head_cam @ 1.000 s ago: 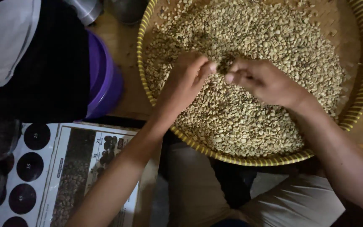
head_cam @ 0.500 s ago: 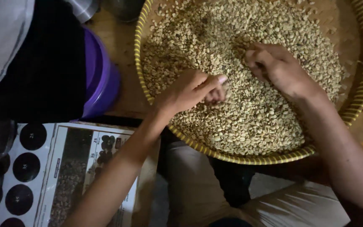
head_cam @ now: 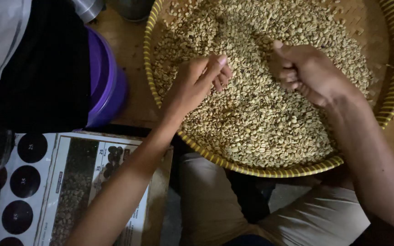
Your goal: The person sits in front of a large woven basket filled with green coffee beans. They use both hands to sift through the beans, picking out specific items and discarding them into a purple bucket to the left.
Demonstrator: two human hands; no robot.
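A round woven tray with a yellow-striped rim (head_cam: 391, 95) holds a heap of pale green-beige beans (head_cam: 256, 123). My left hand (head_cam: 196, 84) rests on the beans at the tray's left side, fingers curled together with the fingertips pinched near the beans. My right hand (head_cam: 307, 73) lies on the beans near the middle, fingers curled into a loose fist with the thumb raised. Whether either hand holds beans is hidden by the fingers.
A purple plastic container (head_cam: 103, 86) stands left of the tray on a wooden table (head_cam: 131, 54). A printed chart with black circles and bean photos (head_cam: 51, 187) lies at lower left. Metal vessels (head_cam: 90, 7) sit at the top. My light trousers (head_cam: 306, 218) show below.
My left hand has slid left and slightly up across the beans. My right hand has drawn back toward the middle and curled tighter. The view has shifted a little.
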